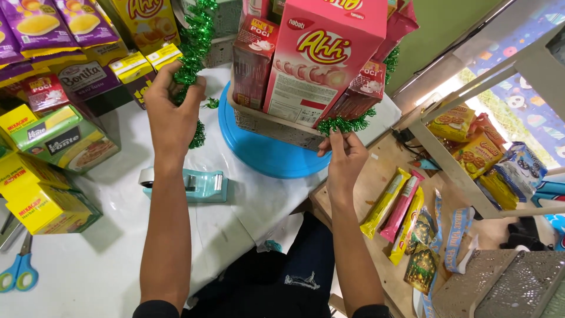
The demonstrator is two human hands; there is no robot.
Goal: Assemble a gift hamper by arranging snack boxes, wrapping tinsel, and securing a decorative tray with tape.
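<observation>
Left hand [172, 100] is bunched around a strand of green tinsel [197, 35] over the white worktop [88, 265]. Right hand [344, 156] pinches the tinsel's other end against the basket [265, 123] on the blue round base [259, 153]. Tug too hard and that tall pink box [321, 59] could probably topple.

Green tinsel [197, 41], pink box [321, 56], blue round tray [259, 150].
</observation>
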